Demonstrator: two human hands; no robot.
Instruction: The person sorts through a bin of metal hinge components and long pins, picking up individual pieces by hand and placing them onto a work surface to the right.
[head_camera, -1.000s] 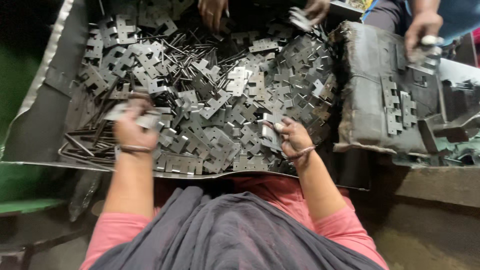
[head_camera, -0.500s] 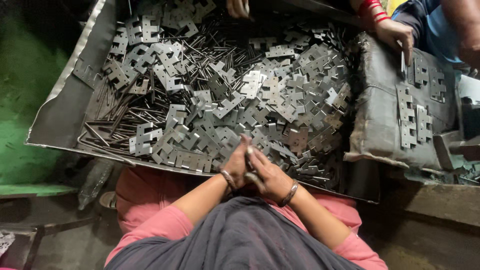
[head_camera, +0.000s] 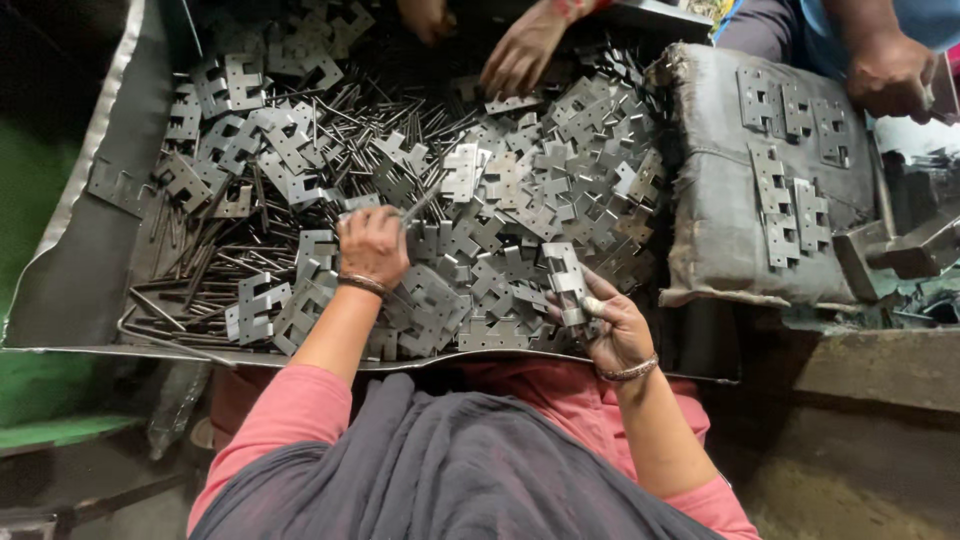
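1. Both hands are over a big metal tray (head_camera: 80, 270) full of grey metal hinge plates (head_camera: 500, 190) and thin metal pins (head_camera: 200, 260).
2. Left hand (head_camera: 372, 245) is closed, pinching one pin (head_camera: 420, 205) pulled up from the pile.
3. Right hand (head_camera: 612, 325) grips a joined hinge (head_camera: 566, 283), held up near the tray's front edge.
4. Other people's hands (head_camera: 520, 55) reach in from the far side.
5. More hinges (head_camera: 790, 160) lie on a grey padded block (head_camera: 710, 220) to the right.

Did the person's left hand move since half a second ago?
Yes. The left hand left the right hand at the metal tray's near edge and reached farther out onto the pile of hinge plates.
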